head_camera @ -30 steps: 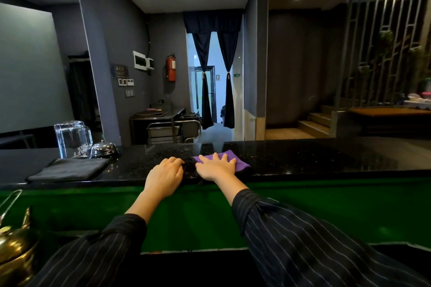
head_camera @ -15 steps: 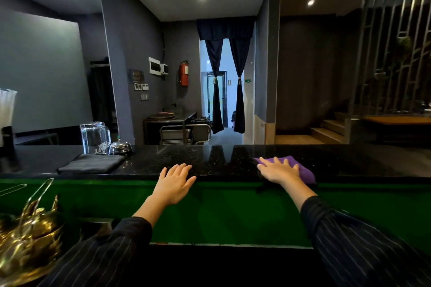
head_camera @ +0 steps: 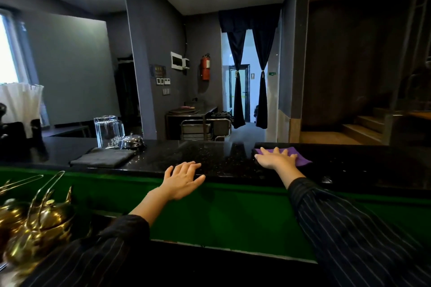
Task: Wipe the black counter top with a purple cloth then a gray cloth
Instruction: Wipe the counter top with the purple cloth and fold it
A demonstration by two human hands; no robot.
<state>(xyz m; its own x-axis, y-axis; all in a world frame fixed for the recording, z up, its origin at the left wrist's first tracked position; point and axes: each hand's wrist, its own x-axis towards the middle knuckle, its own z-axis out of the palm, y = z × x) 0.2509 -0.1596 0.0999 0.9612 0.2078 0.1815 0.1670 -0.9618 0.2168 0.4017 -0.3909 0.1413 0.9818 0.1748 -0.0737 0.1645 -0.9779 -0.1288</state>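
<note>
On counter top (head_camera: 210,158), right hand (head_camera: 276,158) flat atop purple cloth (head_camera: 302,158)

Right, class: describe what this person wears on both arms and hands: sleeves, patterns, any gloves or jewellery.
The left sleeve and right sleeve are long, dark, with thin pale pinstripes. The left cuff ends partway up the forearm; the right reaches near the wrist. The left hand and right hand are bare: no gloves, rings or watch visible.

Both arms reach forward, palms down.
The left hand (head_camera: 180,178) lies flat with straight fingers close together, angled to the right. The right hand (head_camera: 276,158) presses flat farther out, fingers spread. Dark striped sleeves cover both arms short of the wrists.
</note>
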